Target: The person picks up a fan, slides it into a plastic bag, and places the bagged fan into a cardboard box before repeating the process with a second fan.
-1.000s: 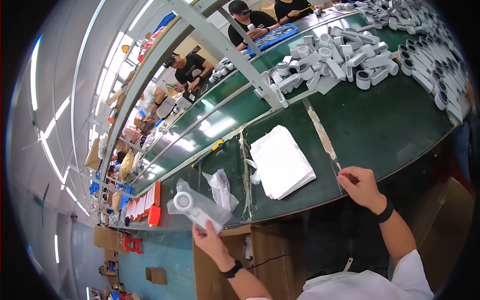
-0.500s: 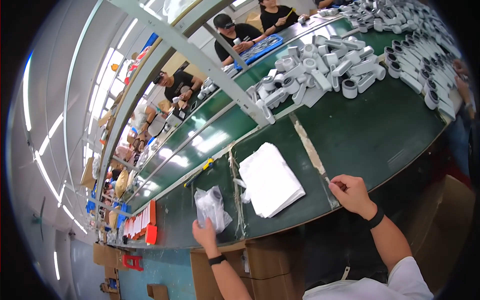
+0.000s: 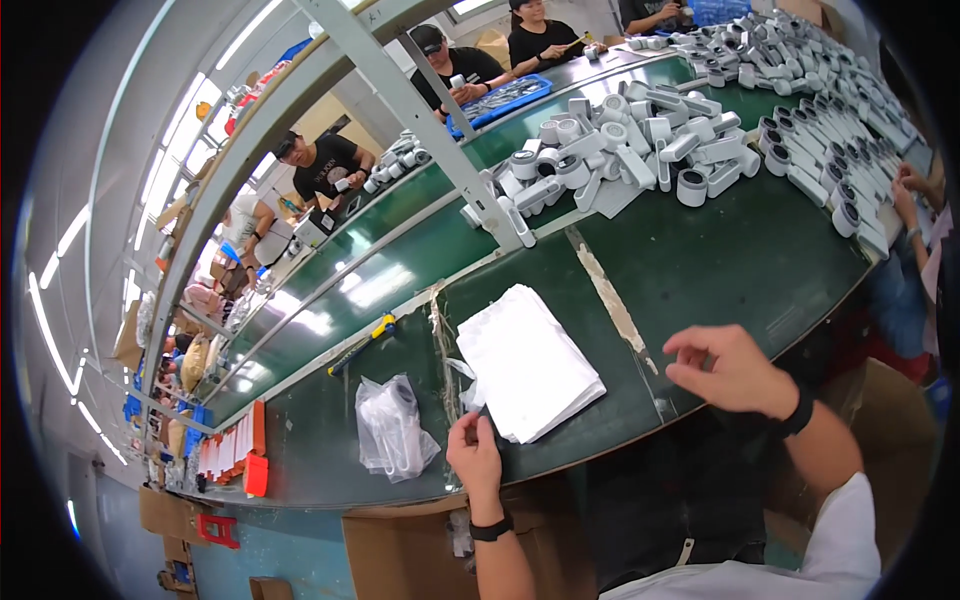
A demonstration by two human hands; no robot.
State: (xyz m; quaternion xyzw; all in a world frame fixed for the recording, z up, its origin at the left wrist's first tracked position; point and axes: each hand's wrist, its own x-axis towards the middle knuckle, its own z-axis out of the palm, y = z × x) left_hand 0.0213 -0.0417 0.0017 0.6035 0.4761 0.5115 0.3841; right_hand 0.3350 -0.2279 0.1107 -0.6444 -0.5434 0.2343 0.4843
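My left hand [image 3: 475, 458] is at the near edge of the bench, by the lower left corner of a stack of white sheets [image 3: 530, 365]. Its fingers are loosely bent, with a gap at the thumb, and nothing shows in them. To its left lies a clear plastic bag [image 3: 393, 428] with a whitish item inside. Above the bench's near edge, right of the sheets, my right hand [image 3: 735, 370] is open. Its fingers are curled, apart from the thumb, and it holds nothing visible.
White-grey round-headed devices with handles [image 3: 620, 145] form a heap behind the sheets; more stand in rows [image 3: 810, 155] at right. A yellow-and-black cutter [image 3: 362, 343] lies behind the bag. Orange bins [image 3: 257, 475] are at left. A metal post [image 3: 430, 130] rises mid-bench. Co-workers sit opposite.
My left hand has let go of the bag and moved right toward the sheets. The bag now lies on the bench. My right hand has opened from a pinch and moved slightly right.
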